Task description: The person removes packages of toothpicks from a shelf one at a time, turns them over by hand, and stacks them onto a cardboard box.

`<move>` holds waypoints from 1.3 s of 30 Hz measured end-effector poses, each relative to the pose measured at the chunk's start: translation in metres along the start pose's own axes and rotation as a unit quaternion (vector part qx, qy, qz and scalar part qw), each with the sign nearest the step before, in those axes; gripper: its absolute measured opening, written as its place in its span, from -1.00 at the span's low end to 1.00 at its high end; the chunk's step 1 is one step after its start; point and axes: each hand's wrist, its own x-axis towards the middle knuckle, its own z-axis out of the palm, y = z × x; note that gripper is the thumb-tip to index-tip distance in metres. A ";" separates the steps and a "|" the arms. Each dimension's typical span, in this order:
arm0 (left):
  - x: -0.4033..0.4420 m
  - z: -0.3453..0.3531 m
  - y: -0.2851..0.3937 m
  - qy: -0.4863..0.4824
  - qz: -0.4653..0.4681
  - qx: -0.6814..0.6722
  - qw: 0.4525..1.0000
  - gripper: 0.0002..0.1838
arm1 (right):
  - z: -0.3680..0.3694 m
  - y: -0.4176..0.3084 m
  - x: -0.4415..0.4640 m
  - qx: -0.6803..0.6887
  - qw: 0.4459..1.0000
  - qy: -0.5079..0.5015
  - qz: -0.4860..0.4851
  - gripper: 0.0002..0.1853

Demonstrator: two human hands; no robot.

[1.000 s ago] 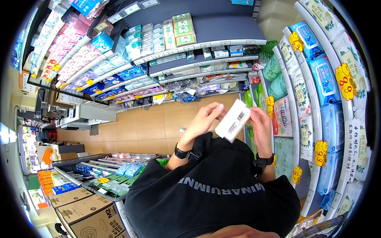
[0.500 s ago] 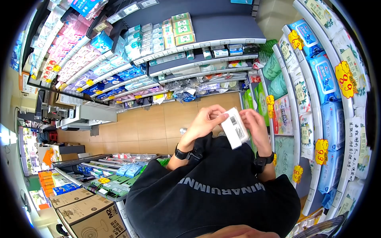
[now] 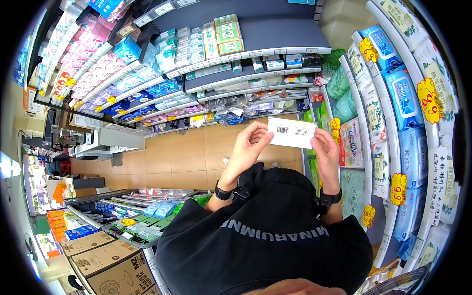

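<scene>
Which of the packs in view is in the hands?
The white pack, barcode toward the camera, held between left hand and right hand; the blue packs at the picture's right sit on shelving.

From one head-worn fisheye camera, we are looking forward and down at close range, over the black lettered shirt [image 3: 263, 216], toward left hand [image 3: 251, 143] and right hand [image 3: 326, 153].

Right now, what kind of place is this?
It looks like a shop, perhaps a small supermarket: there are long shelves with packaged goods, bright yellow price signs, and a barcode on the white packet being held.
</scene>
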 end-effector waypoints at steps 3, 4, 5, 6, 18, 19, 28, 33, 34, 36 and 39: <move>0.000 -0.001 0.001 0.007 0.005 0.027 1.000 -0.80 | -0.002 0.001 0.001 0.002 1.000 0.009 -0.002 -0.69; 0.000 -0.001 0.001 0.010 0.004 0.036 0.999 -0.80 | -0.002 0.002 0.001 0.001 1.000 0.008 -0.002 -0.69; 0.000 -0.001 0.001 0.010 0.004 0.036 0.999 -0.80 | -0.003 0.001 0.001 0.001 1.000 0.008 -0.002 -0.69; 0.000 -0.002 0.001 0.008 0.002 0.044 0.999 -0.80 | -0.003 0.001 0.002 -0.004 1.000 0.008 0.000 -0.69; 0.004 -0.003 0.001 -0.001 -0.012 0.024 1.000 -0.82 | -0.004 0.002 0.003 0.006 1.000 0.019 0.003 -0.69; 0.005 -0.003 0.002 -0.001 -0.008 0.009 1.000 -0.84 | -0.005 0.003 0.003 0.008 1.000 0.019 0.001 -0.69; 0.005 -0.006 0.000 -0.010 -0.018 0.017 1.000 -0.83 | -0.005 0.002 0.005 0.005 1.000 0.025 0.001 -0.68; 0.003 -0.005 0.004 -0.012 -0.022 0.017 1.000 -0.82 | -0.005 0.003 0.005 0.007 1.000 0.029 -0.003 -0.72; 0.003 -0.005 0.004 -0.012 -0.017 0.023 1.000 -0.81 | -0.006 0.004 0.005 0.011 1.000 0.026 -0.004 -0.74; 0.003 -0.005 0.006 -0.014 -0.021 0.017 1.000 -0.81 | -0.008 0.005 0.005 0.009 1.000 0.025 -0.005 -0.75; 0.001 -0.005 0.008 -0.020 -0.023 0.000 1.000 -0.82 | -0.008 0.005 0.004 0.010 1.000 0.024 -0.007 -0.76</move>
